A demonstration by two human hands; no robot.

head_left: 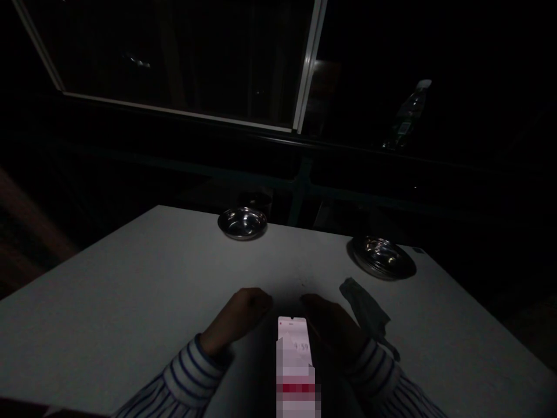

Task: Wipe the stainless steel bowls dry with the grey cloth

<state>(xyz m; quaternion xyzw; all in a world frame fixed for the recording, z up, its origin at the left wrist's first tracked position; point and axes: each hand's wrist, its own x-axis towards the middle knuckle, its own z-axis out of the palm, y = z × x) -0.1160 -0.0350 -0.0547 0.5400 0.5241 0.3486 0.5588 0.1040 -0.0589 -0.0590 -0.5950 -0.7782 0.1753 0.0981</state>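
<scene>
A lit smartphone [295, 331] is between my two hands, its lower part covered by blurred blocks. To its left, my left hand [239, 316] rests at the white table with its fingers curled in and nothing seen in them. My right hand [333, 322] is on the other side, in deep shadow, its fingers bent inward and pressed together. Neither hand is seen gripping the phone. Close to my right hand and wrist lies a crumpled grey-green cloth [368, 307]. Both wrists come out of striped sleeves.
A shiny metal bowl [242, 223] stands at the far edge of the white table [143, 290]. Several stacked metal bowls [383, 258] are at the far right. Beyond the table are a plastic bottle [409, 116] and a framed window [174, 110]. The surroundings are very dark.
</scene>
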